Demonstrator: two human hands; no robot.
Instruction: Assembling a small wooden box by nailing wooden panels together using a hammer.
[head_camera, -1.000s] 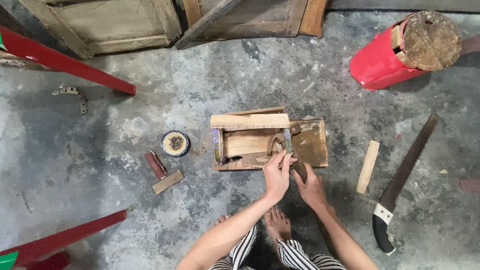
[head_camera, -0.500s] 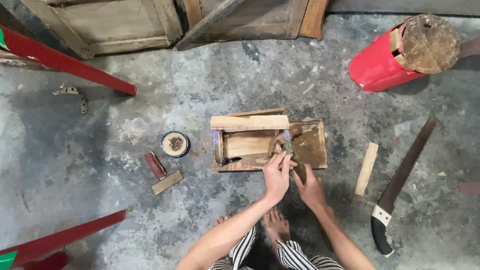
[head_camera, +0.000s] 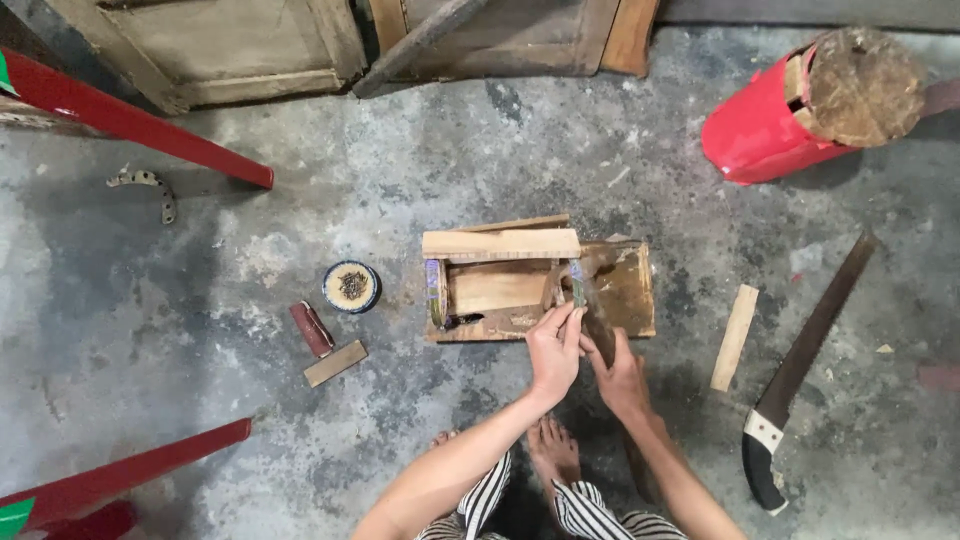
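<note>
Striped cloth: trouser legs at the near edge of the view, with a bare foot (head_camera: 553, 455) on the concrete floor (head_camera: 250, 300) between them.
Left hand (head_camera: 552, 352): fingertips pinched together on the near wall of the wooden box (head_camera: 497, 288), by its inner partition. It is closed on something too small to identify.
Right hand (head_camera: 622, 378): just beside the left, clenched around a dark tool handle (head_camera: 600, 338) that runs up over the box. The tool's head cannot be made out.
Wooden box: open-topped, on the floor just ahead of the hands, with a pale plank (head_camera: 500, 243) across its far side.
Left of box: round tin (head_camera: 351, 286) of small dark bits, reddish block (head_camera: 311, 328), small wood offcut (head_camera: 335, 363).
Right of box: wood strip (head_camera: 735, 337), handsaw (head_camera: 800, 372).
Far: red bucket (head_camera: 760, 125) on its side holding a log (head_camera: 865, 85); wooden frames (head_camera: 250, 50).
Change: compared with a second ago, both hands are at the same spot and nothing on the floor has shifted. This looks like a steady hold, not a reach.
</note>
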